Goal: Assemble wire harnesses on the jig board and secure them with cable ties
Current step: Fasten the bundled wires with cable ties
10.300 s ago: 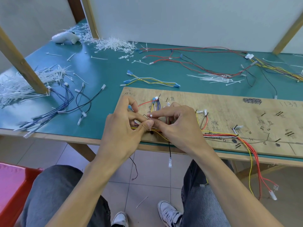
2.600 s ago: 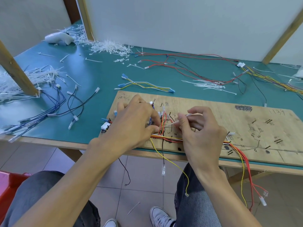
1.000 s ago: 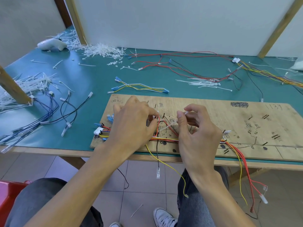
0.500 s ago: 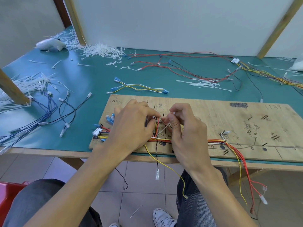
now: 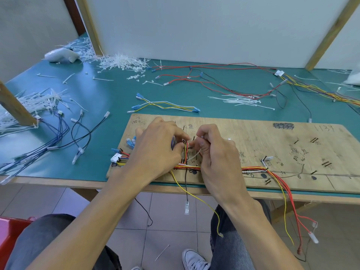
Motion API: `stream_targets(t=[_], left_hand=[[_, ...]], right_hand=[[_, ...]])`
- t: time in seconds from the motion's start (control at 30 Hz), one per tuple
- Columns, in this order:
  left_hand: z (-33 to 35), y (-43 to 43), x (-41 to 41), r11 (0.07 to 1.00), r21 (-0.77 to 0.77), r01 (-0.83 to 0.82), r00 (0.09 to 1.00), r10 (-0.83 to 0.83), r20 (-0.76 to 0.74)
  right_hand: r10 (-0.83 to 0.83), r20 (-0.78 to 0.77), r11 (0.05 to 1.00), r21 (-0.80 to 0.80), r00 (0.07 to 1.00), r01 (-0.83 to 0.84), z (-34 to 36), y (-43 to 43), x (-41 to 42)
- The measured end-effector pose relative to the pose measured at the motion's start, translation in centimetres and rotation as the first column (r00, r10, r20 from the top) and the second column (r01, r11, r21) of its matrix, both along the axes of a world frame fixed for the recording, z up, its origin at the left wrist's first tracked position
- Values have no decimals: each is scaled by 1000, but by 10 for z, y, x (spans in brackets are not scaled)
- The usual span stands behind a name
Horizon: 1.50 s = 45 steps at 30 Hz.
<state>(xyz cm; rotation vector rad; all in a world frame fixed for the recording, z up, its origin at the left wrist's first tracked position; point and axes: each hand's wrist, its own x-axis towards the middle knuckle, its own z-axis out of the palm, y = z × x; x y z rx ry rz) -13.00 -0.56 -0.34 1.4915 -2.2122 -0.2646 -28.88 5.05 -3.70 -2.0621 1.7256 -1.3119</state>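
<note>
At the table's (image 5: 109, 98) front edge, left hand (image 5: 155, 151) pinches the wires (image 5: 186, 151), right hand (image 5: 216, 152) pinches a tie (image 5: 194, 156); cinching askew could leave a wire out.

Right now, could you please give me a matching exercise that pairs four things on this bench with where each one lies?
Things
1. white connector
2. yellow wire
3. heap of cable ties
4. blue-tipped wire set

Places
A. on the table, just beyond the far edge of the jig board
B. far back on the table
C. at the left end of the jig board
D. hanging over the table's front edge

Pairs: 1-C, 2-D, 3-B, 4-A
</note>
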Motion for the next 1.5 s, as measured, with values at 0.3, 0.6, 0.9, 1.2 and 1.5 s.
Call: stream_targets(t=[0.3,0.6,0.9,1.2,1.5], left_hand=[[-3,-2,0,999,3,33,998,-33,-55],[-7,6,1,999,-52,15,1000,-15,-2],[3,11,18,997,44,61,995,-58,-86],[8,13,20,995,93,32,999,-33,6],[6,12,21,996,81,21,1000,-23,19]], right_hand=[[-10,8,1000,-23,1000,10,-1,0,1],[-119,176,978,-148,977,146,3,9,-4],[-140,210,976,-134,968,171,2,7,-4],[-114,301,982,-110,947,153,4,7,-5],[-44,350,994,-76,936,75,3,8,-6]])
